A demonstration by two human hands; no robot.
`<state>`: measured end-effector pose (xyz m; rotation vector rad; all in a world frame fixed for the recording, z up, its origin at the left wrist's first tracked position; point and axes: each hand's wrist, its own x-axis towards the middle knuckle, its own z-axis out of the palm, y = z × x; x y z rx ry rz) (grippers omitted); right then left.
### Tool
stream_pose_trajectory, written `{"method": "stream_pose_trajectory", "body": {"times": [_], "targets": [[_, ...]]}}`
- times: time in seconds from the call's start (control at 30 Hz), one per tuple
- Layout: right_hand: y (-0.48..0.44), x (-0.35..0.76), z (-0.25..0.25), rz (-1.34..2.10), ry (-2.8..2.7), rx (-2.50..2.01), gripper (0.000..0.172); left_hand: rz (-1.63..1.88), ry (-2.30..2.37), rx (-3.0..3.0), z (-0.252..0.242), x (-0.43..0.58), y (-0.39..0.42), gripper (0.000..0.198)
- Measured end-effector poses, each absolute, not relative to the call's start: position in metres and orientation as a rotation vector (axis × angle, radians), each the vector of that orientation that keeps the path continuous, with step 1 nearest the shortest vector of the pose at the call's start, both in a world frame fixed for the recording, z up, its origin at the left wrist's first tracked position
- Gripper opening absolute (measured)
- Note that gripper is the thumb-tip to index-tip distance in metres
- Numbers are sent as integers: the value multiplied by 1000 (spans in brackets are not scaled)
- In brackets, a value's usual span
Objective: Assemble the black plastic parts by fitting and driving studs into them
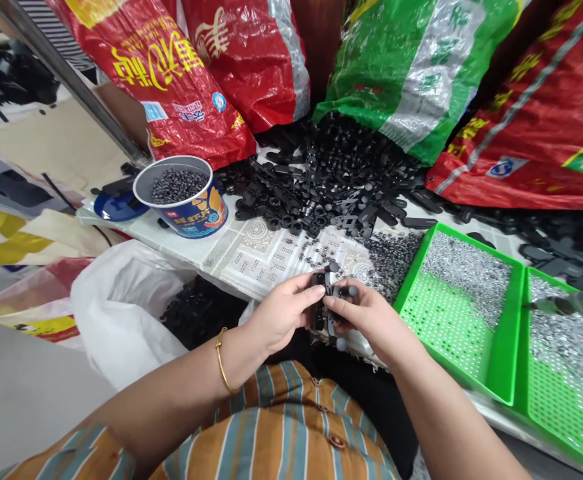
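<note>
Both my hands meet in front of my body at the near table edge. Between them is a black plastic assembly (330, 293) with rounded knobs sticking out at its top, right side and bottom. My left hand (291, 310) grips its left side, thumb across the front. From the right, my right hand (364, 313) pinches it with thumb and fingers. My fingers cover much of the part, so its exact kind cannot be made out. Small dark screws or nuts (394, 260) are scattered on the patterned tablecloth (258, 257) just beyond my hands.
Black plastic parts (316, 180) are heaped at the back, below red (256, 67) and green (421, 73) sacks. A blue tub (196, 217) of small dark pieces stands left. Green trays (514, 333) of silvery bits sit right, with a tool (566, 305) over one. A white bag (116, 307) hangs left.
</note>
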<state>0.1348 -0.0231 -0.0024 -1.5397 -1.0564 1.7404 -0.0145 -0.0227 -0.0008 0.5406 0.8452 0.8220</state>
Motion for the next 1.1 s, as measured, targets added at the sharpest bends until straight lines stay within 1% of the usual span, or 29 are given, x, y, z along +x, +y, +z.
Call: {"method": "stream_pose_trajectory", "body": {"times": [0.43,0.97,1.1], "targets": [[-22,134,-1,1733,-1098,-1537,34,852,768,516,-10,-15,-20,31],[-21,135,-4,1593,-1319,-1627,30,906,797,409,-5,-13,-15,30],[-22,135,-5,1498,-1417,-1685,28,949,812,380,-5,-11,-15,33]]}}
